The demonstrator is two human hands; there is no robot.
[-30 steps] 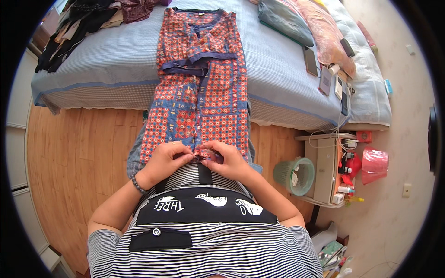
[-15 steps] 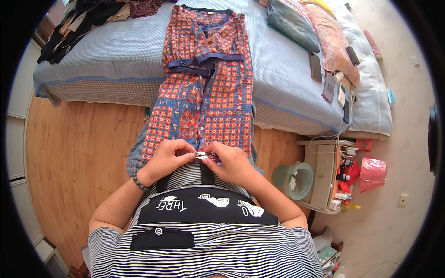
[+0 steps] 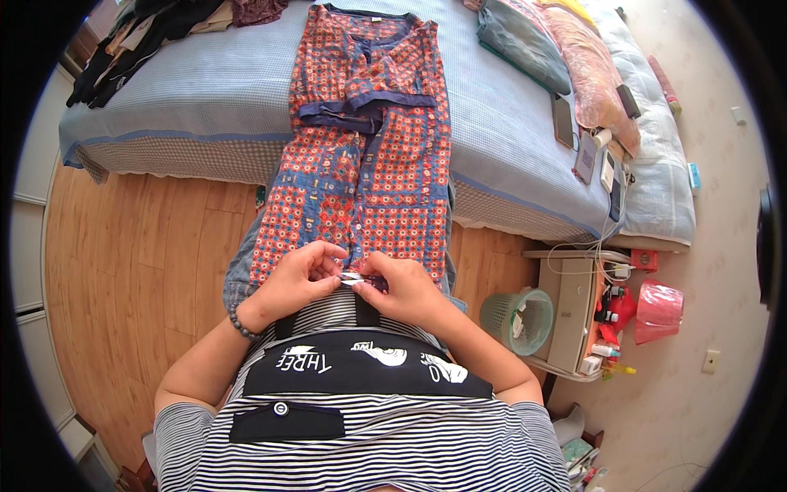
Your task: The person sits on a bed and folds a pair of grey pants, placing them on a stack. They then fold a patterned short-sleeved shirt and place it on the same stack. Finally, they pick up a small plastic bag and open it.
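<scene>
A red-and-blue patterned dress (image 3: 316,217) with a dark blue tie belt (image 3: 389,100) runs from the bed down to my lap. At its lower hem I hold a small white strip (image 3: 351,279), too small to identify. My left hand (image 3: 287,283), a dark bead bracelet at its wrist, has its thumb and a finger closed on the strip's left end, the forefinger lifted. My right hand (image 3: 407,289) pinches the other end together with the dark hem edge. Grey-blue cloth (image 3: 240,275) shows under the dress.
The bed (image 3: 197,98) has a light blue cover. Dark clothes (image 3: 123,61) lie at its far left; folded jeans (image 3: 520,45) and several phones (image 3: 561,119) at the right. A green basket (image 3: 492,316) stands beside a small cabinet (image 3: 566,307) with a pink lamp shade (image 3: 658,312).
My left forefinger has lifted a little away from the strip. The strip has tilted and sits slightly lower. My right hand keeps its pinch.
</scene>
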